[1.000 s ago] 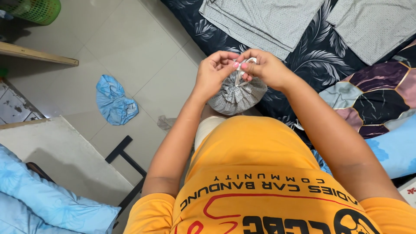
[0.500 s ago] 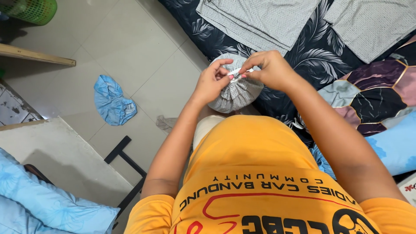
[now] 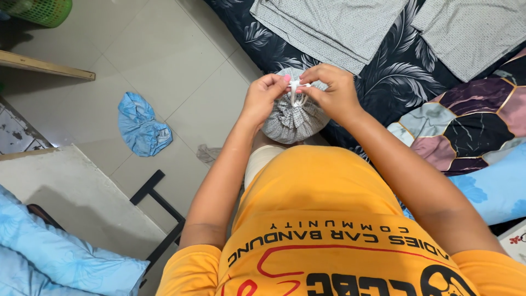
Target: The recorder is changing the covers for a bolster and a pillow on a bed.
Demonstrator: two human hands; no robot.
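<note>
Across the upper right of the room spreads a dark bedsheet [image 3: 378,93] printed with pale feathery leaves, the biggest thing in sight. On it lie two flat folded grey cloths, one [image 3: 334,27] near the middle and another [image 3: 471,33] towards the corner, well apart from each other. A patchwork blanket [image 3: 466,126] of purple, black and pale hexagons lies at the right edge, with a light blue pillow [image 3: 493,186] just below it. Pale floor tiles [image 3: 164,49] take up the left, where a crumpled blue cloth [image 3: 141,129] lies by itself. A green mesh basket [image 3: 44,8] peeks in at the top left corner (only its lower edge shows).

At the bed's edge, right in front of the person in the orange shirt [image 3: 329,219], sits a grey cloth bundle [image 3: 293,118], gathered into a round, pleated ball. Both hands meet on top of it. The left hand [image 3: 263,98] and the right hand [image 3: 334,90] are close together, fingertips nearly touching, each pinching an end of a thin white tie [image 3: 296,87] that cinches the bundle's gathered neck.
</note>
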